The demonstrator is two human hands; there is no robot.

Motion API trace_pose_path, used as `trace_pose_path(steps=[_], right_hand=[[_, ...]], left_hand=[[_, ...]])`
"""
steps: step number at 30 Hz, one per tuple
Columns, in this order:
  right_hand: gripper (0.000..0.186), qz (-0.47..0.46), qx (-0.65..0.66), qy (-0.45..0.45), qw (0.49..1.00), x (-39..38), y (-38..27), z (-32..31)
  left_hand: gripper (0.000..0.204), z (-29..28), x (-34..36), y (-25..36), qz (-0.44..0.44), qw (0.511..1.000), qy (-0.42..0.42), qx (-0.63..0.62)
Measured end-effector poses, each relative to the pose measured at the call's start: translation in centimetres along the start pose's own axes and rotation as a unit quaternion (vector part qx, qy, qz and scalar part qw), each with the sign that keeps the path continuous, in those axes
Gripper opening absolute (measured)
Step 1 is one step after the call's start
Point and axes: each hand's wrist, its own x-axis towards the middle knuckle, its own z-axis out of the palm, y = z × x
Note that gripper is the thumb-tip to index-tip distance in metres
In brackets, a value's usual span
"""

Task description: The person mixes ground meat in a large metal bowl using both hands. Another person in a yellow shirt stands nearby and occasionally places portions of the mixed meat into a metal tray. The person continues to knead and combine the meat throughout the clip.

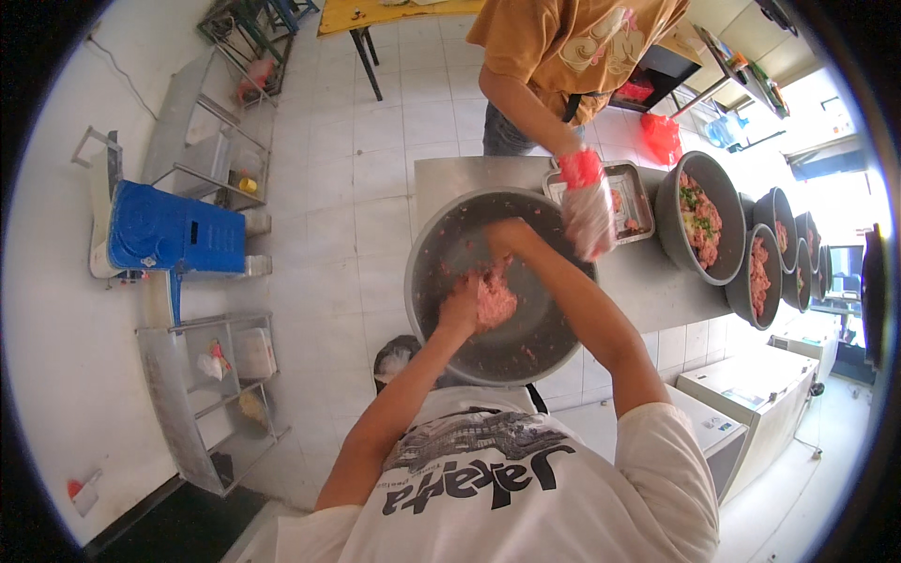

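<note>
Pink minced meat lies as a clump in a large grey basin in front of me. My left hand curls round the clump's left side, its fingertips partly hidden by the meat. At the far end of the clump is my right hand, bent down into the basin; its fingers are blurred and mostly hidden. Small meat scraps stick to the basin's inner wall.
Across the metal table, a co-worker's gloved hand hangs beside my basin, over a metal tray with meat bits. To the right stand a grey bowl of meat with green pieces and several more meat bowls. White chest freezers stand at right.
</note>
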Motion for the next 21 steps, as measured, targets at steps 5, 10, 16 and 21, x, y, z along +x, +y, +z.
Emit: trace_pose_path(steps=[5, 10, 16, 21], right_hand=[[0.023, -0.014, 0.069, 0.354, 0.933, -8.7, -3.4, 2.3], [0.018, 0.091, 0.121, 0.305, 0.940, -14.7, -5.1, 6.3], [0.016, 0.144, 0.161, 0.255, 0.942, -14.6, -8.1, 10.2], [0.011, 0.162, 0.174, 0.240, 0.941, -14.0, -8.8, 9.8]], left_hand=[[0.112, -0.5, 0.4, 0.2, -0.007, 0.999, -0.031, -0.004], [0.109, -0.2, 0.7, 0.2, -0.011, 0.999, -0.041, 0.000], [0.096, 2.5, 1.9, -0.5, 0.112, 0.989, 0.088, 0.030], [0.087, 3.2, 2.1, -0.3, 0.076, 0.995, 0.068, -0.021]])
